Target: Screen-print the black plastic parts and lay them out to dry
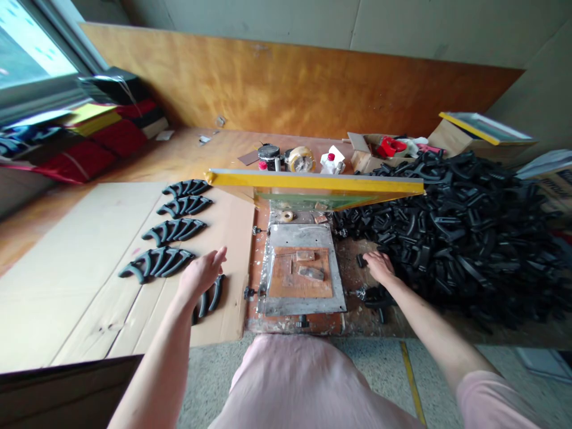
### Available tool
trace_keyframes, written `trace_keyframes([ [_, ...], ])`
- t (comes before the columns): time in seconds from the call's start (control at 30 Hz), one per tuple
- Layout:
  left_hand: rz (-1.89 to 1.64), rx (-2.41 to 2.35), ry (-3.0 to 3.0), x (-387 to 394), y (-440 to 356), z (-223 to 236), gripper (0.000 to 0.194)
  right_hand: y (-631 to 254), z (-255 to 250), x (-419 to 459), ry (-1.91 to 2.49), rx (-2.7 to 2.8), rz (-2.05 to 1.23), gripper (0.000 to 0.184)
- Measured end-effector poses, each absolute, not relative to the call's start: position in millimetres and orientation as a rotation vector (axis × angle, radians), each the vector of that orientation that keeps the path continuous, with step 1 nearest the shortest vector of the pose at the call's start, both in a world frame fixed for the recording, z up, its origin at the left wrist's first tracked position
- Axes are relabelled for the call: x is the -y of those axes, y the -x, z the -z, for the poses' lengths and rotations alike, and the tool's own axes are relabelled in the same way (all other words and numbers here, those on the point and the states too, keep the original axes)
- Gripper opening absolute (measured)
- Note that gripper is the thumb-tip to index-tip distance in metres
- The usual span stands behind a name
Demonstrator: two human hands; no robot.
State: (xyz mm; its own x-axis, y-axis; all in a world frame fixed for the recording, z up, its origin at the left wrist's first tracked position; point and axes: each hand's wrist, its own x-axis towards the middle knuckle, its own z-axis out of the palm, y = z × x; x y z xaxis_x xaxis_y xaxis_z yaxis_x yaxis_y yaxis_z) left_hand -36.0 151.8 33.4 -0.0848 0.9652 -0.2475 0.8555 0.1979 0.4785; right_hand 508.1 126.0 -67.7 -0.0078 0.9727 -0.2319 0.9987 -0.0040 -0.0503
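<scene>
A person works at a cluttered wooden desk (295,325), both bare hands out over rows of arched black plastic parts (174,231). The left hand (201,274) is open, fingers spread and palm down, holding nothing, just above a black part (210,296) lying on a sheet of cardboard (89,286). Four more of the parts sit in a neat column up the same sheet, evenly spaced and all curving the same way. The right hand (379,266) is also open, its fingers lightly curled, resting at the near edge of a heaped pile of similar black parts (451,238); a loose piece (360,260) lies just beside the fingertips (no grip on it shows). Between the hands lies a dented metal plate (301,268) topped with an orange-brown board (300,273). A yellow-framed printing screen (313,182) stands tilted up beyond it. Farther back are a dark jar (269,152), a roll of tape (301,159) and a white bottle with a red cap (330,162), near a cardboard box holding red items (388,146). Red cushions (107,137) lie under a window (36,53) at far left, and a plywood board (290,77) leans along the back wall.
</scene>
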Motion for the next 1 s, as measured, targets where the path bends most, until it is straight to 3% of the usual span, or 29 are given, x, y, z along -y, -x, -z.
trace_keyframes([
  [0.13,-0.669,-1.813,-1.546,-157.0,8.2,-58.3,0.058,-481.3,66.1,-130.1,-2.273,-2.217,0.335,0.032],
  [0.23,-1.063,-1.549,-1.414,-161.3,-10.8,-86.7,0.058,-435.9,55.4,-130.0,-2.329,-2.569,0.707,0.034],
  [0.3,-1.286,-1.394,-1.363,-165.9,-25.6,-108.3,0.054,-397.1,45.8,-128.1,-2.161,-2.794,0.926,0.029],
  [0.4,-1.505,-1.246,-1.349,-175.7,-46.9,-134.8,0.046,-343.0,32.9,-127.5,-1.908,-2.917,0.853,0.020],
  [0.63,-1.527,-1.107,-1.400,-188.0,-69.9,-150.4,0.044,-305.3,30.3,-132.3,-1.810,-2.889,0.200,0.021],
  [0.83,-1.526,-1.122,-1.390,-186.1,-72.4,-147.4,0.045,-302.8,30.0,-124.7,-1.845,-2.949,0.210,0.035],
  [0.93,-1.530,-1.116,-1.364,-179.7,-72.5,-143.8,0.045,-296.6,33.4,-122.0,-1.523,-3.108,0.267,0.053],
  [1.0,-1.520,-1.132,-1.324,-166.6,-70.1,-138.2,0.044,-301.6,36.1,-118.6,-1.272,-3.173,0.311,0.054],
])
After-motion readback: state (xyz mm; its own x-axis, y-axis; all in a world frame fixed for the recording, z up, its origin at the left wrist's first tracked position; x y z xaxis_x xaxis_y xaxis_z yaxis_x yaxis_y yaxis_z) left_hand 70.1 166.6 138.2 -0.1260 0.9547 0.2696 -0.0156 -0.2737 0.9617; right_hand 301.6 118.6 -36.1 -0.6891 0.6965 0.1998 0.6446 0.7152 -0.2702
